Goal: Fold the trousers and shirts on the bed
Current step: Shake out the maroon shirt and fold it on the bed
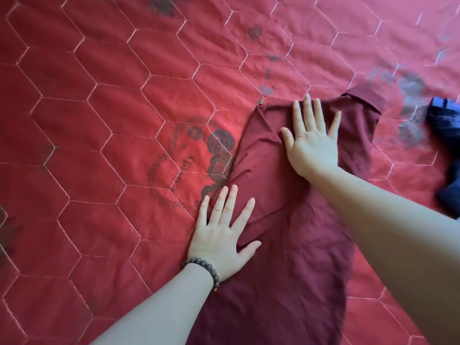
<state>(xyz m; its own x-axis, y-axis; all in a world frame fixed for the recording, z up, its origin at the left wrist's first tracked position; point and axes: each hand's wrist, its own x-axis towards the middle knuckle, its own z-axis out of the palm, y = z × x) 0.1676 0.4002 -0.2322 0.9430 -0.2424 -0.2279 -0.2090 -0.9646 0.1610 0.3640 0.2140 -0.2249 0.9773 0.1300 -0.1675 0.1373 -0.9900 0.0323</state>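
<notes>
The red quilted bedspread (99, 120) carries a dark circular wreath print (189, 160) with script lettering inside. Only the final letters "ly" can be read; the remainder is faded or covered.

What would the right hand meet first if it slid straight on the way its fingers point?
The right hand lies flat on the shirt, fingers pointing to its far edge. Past that edge it would likely meet only bare quilt.
</notes>
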